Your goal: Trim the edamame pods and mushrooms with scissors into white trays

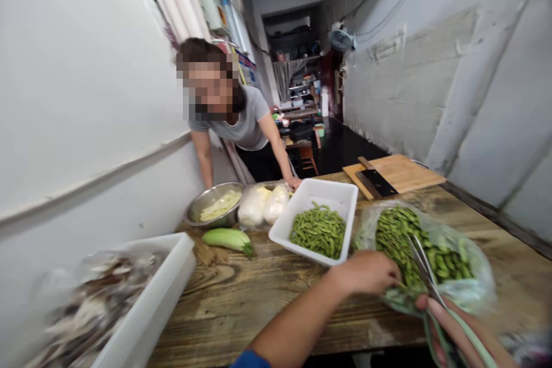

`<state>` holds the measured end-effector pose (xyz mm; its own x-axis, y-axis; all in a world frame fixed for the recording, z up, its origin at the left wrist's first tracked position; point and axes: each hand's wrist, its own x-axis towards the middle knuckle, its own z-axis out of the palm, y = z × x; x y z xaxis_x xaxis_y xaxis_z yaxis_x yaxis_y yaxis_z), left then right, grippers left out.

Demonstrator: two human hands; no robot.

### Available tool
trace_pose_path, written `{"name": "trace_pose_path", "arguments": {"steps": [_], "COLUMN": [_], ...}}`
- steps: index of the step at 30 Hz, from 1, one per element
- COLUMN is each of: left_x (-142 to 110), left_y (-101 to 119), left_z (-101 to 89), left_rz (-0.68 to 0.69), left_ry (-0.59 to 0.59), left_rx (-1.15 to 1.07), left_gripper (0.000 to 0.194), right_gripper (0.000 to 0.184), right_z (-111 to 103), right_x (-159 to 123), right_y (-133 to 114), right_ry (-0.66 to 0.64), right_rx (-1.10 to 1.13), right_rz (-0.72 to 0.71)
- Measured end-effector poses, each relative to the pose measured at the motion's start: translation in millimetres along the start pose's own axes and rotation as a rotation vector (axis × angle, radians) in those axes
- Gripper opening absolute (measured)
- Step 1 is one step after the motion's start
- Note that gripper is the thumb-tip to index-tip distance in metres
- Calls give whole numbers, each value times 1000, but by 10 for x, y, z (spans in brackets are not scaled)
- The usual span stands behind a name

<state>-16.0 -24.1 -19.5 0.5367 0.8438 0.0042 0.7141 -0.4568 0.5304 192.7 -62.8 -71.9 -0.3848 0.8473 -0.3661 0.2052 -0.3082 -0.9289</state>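
In a narrow, white-walled room stands a wooden bench (241, 293), and on it the white tray (313, 190) holds green pods (317, 230). Behind this tray and to its left leans another person (250, 126). To the right of the tray lies a plastic bag (480, 279) with other pods (399, 227). At the near edge of this bag, the left hand (373, 270) has its fingers pinched together, but I cannot tell if a pod is between them. The right hand (452, 328), farther right from the tray, grasps the scissors (425, 267), whose blades stand over the bag, seemingly a little apart. As I judge, the blades could nip the left fingers, because these are near, or cut the loose plastic if it folds between them
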Motion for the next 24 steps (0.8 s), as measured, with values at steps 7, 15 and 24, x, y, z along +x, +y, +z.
{"name": "trace_pose_path", "arguments": {"steps": [7, 15, 24], "left_x": [-185, -258, -247], "left_y": [112, 253, 368], "left_z": [-51, 56, 108], "left_rz": [-327, -451, -437], "left_ry": [483, 733, 640], "left_rx": [-929, -1214, -1241], "left_gripper": [18, 48, 45], "right_gripper": [66, 60, 63], "right_z": [81, 98, 194], "right_x": [-289, -332, -245], "right_y": [-458, -489, -470], "right_ry": [-67, -55, -106], "right_rx": [-203, -303, -311], "right_rz": [-151, -149, -180]}}
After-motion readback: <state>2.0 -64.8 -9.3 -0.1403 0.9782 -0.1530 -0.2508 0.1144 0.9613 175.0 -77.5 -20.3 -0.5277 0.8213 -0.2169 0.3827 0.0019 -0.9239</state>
